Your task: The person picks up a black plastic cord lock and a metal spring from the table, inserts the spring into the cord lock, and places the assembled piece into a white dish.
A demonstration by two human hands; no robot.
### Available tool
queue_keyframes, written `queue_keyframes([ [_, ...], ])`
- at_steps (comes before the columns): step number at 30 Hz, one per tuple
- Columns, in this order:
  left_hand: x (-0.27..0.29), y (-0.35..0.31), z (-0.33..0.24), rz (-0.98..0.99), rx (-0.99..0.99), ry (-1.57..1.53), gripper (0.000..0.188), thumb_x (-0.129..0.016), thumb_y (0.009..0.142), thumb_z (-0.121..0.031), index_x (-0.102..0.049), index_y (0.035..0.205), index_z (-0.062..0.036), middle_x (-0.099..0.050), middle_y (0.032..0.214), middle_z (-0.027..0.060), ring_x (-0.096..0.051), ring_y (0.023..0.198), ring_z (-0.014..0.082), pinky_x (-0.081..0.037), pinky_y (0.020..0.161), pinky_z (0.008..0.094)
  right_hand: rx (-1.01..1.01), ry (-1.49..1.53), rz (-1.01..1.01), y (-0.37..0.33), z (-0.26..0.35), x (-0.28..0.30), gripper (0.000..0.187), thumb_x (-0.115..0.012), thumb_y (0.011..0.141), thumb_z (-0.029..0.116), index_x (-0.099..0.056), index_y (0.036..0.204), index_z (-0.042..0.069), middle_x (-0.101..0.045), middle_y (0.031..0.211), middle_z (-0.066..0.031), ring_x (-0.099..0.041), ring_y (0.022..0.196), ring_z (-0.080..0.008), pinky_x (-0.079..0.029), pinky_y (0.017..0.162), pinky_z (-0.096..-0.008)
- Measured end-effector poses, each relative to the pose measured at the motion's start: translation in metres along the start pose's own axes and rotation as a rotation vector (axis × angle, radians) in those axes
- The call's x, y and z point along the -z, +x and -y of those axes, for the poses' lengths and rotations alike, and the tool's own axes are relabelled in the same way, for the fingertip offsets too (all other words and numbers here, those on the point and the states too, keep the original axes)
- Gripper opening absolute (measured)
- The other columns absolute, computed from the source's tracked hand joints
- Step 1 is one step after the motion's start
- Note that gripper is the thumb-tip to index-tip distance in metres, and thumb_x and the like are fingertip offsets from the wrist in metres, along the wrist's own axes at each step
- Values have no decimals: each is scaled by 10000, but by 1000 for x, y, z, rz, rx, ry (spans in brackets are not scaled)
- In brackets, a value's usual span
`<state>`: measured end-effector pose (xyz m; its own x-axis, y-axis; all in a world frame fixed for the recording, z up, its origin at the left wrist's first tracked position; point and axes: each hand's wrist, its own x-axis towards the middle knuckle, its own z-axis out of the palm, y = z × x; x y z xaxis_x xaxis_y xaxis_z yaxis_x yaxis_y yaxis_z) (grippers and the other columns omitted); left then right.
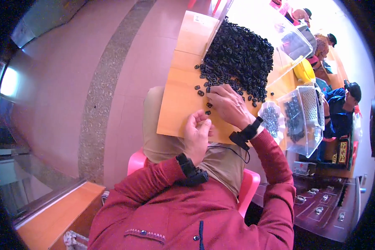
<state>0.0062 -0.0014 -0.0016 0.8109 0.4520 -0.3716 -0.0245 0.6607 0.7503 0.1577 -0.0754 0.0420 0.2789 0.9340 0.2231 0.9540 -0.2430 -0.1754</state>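
A large heap of small black parts with holes [239, 58] covers the far side of the wooden table [175, 100], with loose ones strewn along its near edge. My right hand [229, 104] reaches over these strays, its fingers bent and pressed together on a small black part [208, 89]. Nearer the table's front edge is my left hand [198, 133], fingers curled and thumb close to the index finger. Another small black part [208, 112] is right at its fingertips. Whether the left fingers grip anything cannot be made out. Black straps sit around both wrists.
Right of the heap, a white dish [271, 118] holds small shiny pieces. Beside it stand a clear plastic bin [302, 139] with dark parts and a white perforated basket [313, 106]. A yellow container [305, 71] is behind them. Several people sit along the right side.
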Motion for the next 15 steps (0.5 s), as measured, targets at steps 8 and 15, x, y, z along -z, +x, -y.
queue_keyframes([
  [8, 0, 0, -4, 17, 5, -7, 339, -545, 924, -59, -448, 1242, 5, -531, 1077, 82, -588, 814, 121, -528, 679, 257, -2, -108, -24, 17, -3, -10, 328, -655, 711, 40, -654, 1040, 44, -613, 1064, -74, -556, 993, -267, -489, 841, -356],
  [15, -2, -1, -4, 2, 14, 3, 332, -547, 923, -72, -455, 1240, -35, -559, 1008, 50, -597, 820, 126, -523, 682, 267, -1, -89, -66, 29, -1, -12, 288, -586, 736, 78, -640, 1018, 56, -607, 1076, -88, -552, 1001, -278, -471, 891, -357],
])
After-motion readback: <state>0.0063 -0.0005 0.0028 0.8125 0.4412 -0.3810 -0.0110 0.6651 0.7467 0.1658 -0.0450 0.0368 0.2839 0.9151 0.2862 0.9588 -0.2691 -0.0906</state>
